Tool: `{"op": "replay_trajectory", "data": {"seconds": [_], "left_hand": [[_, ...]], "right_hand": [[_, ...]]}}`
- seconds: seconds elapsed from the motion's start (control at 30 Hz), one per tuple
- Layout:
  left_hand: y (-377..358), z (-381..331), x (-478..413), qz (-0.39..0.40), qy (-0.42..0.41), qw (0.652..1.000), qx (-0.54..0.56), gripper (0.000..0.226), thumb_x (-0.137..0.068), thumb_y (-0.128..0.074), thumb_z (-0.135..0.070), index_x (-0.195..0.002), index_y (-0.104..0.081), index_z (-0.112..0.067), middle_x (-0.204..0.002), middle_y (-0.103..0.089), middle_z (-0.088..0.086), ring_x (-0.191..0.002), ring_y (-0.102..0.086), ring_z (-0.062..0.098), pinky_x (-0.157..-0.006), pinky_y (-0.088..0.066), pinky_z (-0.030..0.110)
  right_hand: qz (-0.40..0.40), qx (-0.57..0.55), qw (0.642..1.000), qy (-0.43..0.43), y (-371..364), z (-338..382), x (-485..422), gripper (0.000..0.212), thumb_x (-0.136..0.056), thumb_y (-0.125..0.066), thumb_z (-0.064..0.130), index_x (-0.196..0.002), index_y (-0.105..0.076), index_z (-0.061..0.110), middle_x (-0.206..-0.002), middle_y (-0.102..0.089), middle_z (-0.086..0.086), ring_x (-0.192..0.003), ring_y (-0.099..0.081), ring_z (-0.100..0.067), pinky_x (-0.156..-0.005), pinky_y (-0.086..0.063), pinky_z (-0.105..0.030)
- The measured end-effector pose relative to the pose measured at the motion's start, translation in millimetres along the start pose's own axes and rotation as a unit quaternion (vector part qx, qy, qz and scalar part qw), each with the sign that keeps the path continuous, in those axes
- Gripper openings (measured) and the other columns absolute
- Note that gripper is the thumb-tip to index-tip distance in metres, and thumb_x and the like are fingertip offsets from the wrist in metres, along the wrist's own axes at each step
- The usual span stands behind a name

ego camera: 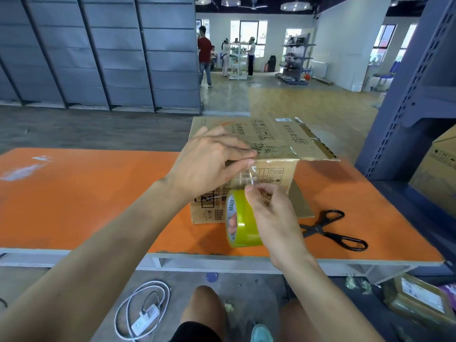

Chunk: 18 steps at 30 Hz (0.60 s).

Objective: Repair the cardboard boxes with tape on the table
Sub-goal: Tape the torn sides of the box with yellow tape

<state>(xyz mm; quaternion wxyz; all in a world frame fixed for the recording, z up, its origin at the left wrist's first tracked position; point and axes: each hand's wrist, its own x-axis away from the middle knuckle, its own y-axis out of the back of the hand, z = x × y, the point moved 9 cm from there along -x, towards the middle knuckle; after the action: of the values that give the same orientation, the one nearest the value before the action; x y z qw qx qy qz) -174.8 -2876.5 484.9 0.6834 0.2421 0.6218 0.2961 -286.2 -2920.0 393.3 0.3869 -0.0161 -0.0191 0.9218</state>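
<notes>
Where the floor shows at the bottom, a white charger lies with its cable in loops, next to the person's bare knees and a teal shoe. A wrapped parcel lies on the floor at the right. Just past the knees is the orange worktop. Near its front edge, the right hand holds a yellow-green tape roll. The grip is clamped on the roll, with fingers poking through its hole and the thumb on top. A strip of clear tape runs up from the roll to the cardboard box. The box stands on the worktop, right behind the roll. Black scissors lie open on the worktop just right of the hand, beside a box flap that hangs down. The left hand rests on the top front edge of the box. Its grip is apart, with flat fingers pressing on the top and the thumb on the front, where the tape begins. Another flap sticks out to the right at the top. A blue-grey metal rack stands at the right with a box on it. Far away, some people stand in a bright room.
</notes>
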Motion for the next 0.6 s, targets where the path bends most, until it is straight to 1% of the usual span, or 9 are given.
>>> {"op": "replay_trajectory", "data": {"seconds": [0.07, 0.13, 0.17, 0.23, 0.3, 0.37, 0.43, 0.53, 0.6], "left_hand": [[-1, 1, -1, -0.004, 0.015, 1.000, 0.009, 0.035, -0.098, -0.055, -0.051, -0.114, -0.078, -0.029, -0.114, -0.074, -0.016, -0.103, -0.061, 0.015, -0.083, -0.048, 0.043], [-1, 1, -2, -0.013, 0.028, 0.999, 0.023, 0.037, -0.098, -0.055, -0.052, -0.110, -0.080, -0.029, -0.110, -0.075, -0.016, -0.102, -0.060, 0.015, -0.083, -0.049, 0.047], [0, 0, -3, -0.020, 0.030, 0.999, 0.026, 0.036, -0.097, -0.056, -0.052, -0.108, -0.080, -0.028, -0.108, -0.075, -0.016, -0.102, -0.058, 0.016, -0.082, -0.049, 0.048], [2, -4, -4, -0.034, 0.020, 0.999, 0.015, 0.031, -0.096, -0.060, -0.048, -0.107, -0.081, -0.027, -0.103, -0.076, -0.016, -0.102, -0.054, 0.018, -0.080, -0.046, 0.046], [3, -9, -3, -0.042, -0.002, 0.999, -0.006, 0.031, -0.096, -0.062, -0.046, -0.110, -0.080, -0.025, -0.104, -0.075, -0.015, -0.104, -0.052, 0.021, -0.079, -0.042, 0.043], [0, -10, 1, -0.038, -0.020, 0.999, -0.023, 0.036, -0.095, -0.062, -0.047, -0.118, -0.077, -0.023, -0.112, -0.074, -0.013, -0.107, -0.052, 0.022, -0.080, -0.041, 0.040], [-4, -8, 8, -0.019, -0.025, 0.999, -0.036, 0.044, -0.094, -0.060, -0.049, -0.126, -0.073, -0.022, -0.122, -0.071, -0.010, -0.112, -0.051, 0.022, -0.084, -0.040, 0.038], [-6, -8, 15, 0.012, -0.015, 0.999, -0.041, 0.053, -0.095, -0.056, -0.052, -0.136, -0.065, -0.021, -0.133, -0.067, -0.008, -0.120, -0.052, 0.021, -0.091, -0.038, 0.036], [-3, -10, 20, 0.008, 0.001, 1.000, -0.027, 0.054, -0.096, -0.055, -0.049, -0.140, -0.061, -0.019, -0.136, -0.065, -0.007, -0.127, -0.052, 0.021, -0.096, -0.038, 0.038]], "right_hand": [[0.005, -0.007, 1.000, -0.006, 0, -2, -1, 0.030, -0.106, -0.051, 0.028, -0.127, -0.042, 0.009, -0.065, -0.071, -0.019, -0.054, -0.070, -0.026, -0.052, -0.059, -0.033], [0.002, 0.027, 1.000, 0.003, 1, -3, -1, 0.032, -0.105, -0.050, 0.031, -0.129, -0.043, 0.010, -0.075, -0.070, -0.015, -0.060, -0.070, -0.006, -0.059, -0.056, -0.018], [-0.009, 0.072, 0.997, 0.018, 3, -2, -1, 0.034, -0.105, -0.049, 0.035, -0.131, -0.045, 0.014, -0.091, -0.069, -0.007, -0.068, -0.065, 0.005, -0.062, -0.048, -0.008], [-0.019, 0.144, 0.988, 0.046, 8, -1, -3, 0.039, -0.104, -0.048, 0.044, -0.136, -0.046, 0.021, -0.118, -0.056, 0.007, -0.091, -0.054, 0.006, -0.075, -0.040, -0.010], [-0.020, 0.158, 0.986, 0.051, 11, -4, -5, 0.040, -0.103, -0.049, 0.045, -0.137, -0.046, 0.024, -0.117, -0.049, 0.015, -0.103, -0.049, -0.002, -0.083, -0.037, -0.018], [-0.025, 0.170, 0.983, 0.062, 14, -1, -6, 0.039, -0.103, -0.050, 0.045, -0.135, -0.047, 0.024, -0.114, -0.050, 0.017, -0.102, -0.050, -0.001, -0.078, -0.038, -0.012], [-0.027, 0.193, 0.978, 0.079, 18, 2, -7, 0.040, -0.102, -0.049, 0.047, -0.136, -0.048, 0.024, -0.121, -0.052, 0.014, -0.109, -0.050, -0.004, -0.078, -0.035, -0.005], [-0.013, 0.240, 0.965, 0.105, 21, 5, -8, 0.042, -0.102, -0.046, 0.050, -0.135, -0.050, 0.025, -0.125, -0.056, 0.012, -0.105, -0.054, -0.003, -0.083, -0.041, -0.018], [-0.006, 0.266, 0.956, 0.119, 25, 7, -7, 0.043, -0.102, -0.043, 0.052, -0.135, -0.051, 0.027, -0.123, -0.058, 0.013, -0.100, -0.053, 0.007, -0.085, -0.042, -0.021]]}}
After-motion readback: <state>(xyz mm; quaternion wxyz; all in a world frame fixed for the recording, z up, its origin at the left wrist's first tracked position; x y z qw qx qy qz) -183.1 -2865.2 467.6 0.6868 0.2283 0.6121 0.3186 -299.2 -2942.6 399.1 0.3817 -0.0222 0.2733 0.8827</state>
